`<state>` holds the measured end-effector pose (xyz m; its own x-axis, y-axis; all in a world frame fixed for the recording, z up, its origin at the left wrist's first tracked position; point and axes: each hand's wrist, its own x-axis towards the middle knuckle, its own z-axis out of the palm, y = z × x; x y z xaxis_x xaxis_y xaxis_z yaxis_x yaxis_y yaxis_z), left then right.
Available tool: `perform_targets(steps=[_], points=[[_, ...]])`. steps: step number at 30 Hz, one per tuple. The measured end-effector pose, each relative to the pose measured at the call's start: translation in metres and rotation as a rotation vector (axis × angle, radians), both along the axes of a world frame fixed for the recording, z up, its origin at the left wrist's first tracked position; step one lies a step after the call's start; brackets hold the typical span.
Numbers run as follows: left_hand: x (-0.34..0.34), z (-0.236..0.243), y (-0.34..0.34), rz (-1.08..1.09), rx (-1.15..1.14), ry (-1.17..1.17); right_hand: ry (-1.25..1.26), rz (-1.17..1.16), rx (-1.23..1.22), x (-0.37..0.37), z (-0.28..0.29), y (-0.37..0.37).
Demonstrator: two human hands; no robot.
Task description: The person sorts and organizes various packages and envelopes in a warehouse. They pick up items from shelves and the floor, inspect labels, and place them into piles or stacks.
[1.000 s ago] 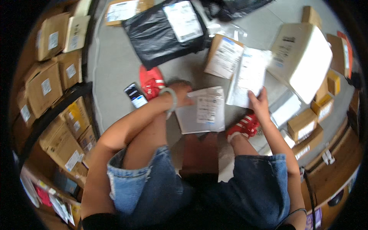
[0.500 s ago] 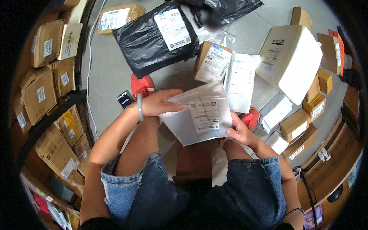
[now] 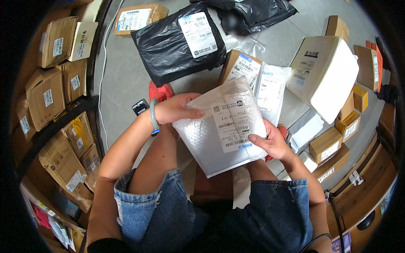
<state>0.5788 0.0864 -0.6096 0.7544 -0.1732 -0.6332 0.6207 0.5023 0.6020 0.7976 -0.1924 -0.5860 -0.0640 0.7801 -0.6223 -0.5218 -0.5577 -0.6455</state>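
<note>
Between my knees I hold a white bubble mailer [image 3: 196, 139] with a shipping label on its upper face. My left hand [image 3: 179, 109] grips its upper left corner, thumb on top and fingers underneath. On the opposite side my right hand [image 3: 273, 141] pinches the edge, its thumb lying on the label's border. The mailer's underside is hidden. Just beyond it are a labelled cardboard box [image 3: 230, 67] and a white poly mailer [image 3: 274, 90], both partly covered by it. A dark phone-like device [image 3: 140, 107] shows beside my left wrist.
A large black plastic parcel [image 3: 164, 50] lies ahead on the grey floor, with another black bag [image 3: 261, 17] behind it. At the right stand a big white foam box [image 3: 322, 71] and several small cartons [image 3: 325, 145]. Stacked cartons [image 3: 46, 99] fill the left shelves.
The bubble mailer has come nearer to me and turned flatter, so its label faces up more fully. My right thumb has shifted onto the label's edge.
</note>
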Motion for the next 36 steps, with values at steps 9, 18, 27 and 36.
perform_targets(steps=[9, 18, 27, 36], points=[[0.009, 0.006, 0.012, -0.012, -0.001, 0.054, -0.03, -0.02, 0.032, 0.005, 0.006, 0.009], [0.019, 0.012, 0.017, 0.034, 0.009, 0.089, -0.019, -0.049, 0.028, 0.011, 0.017, 0.019], [0.023, 0.007, 0.019, 0.084, -0.06, 0.052, -0.025, -0.067, 0.046, 0.011, 0.016, 0.019], [0.021, 0.007, 0.021, 0.061, -0.083, 0.101, -0.018, -0.053, 0.035, 0.011, 0.013, 0.019]])
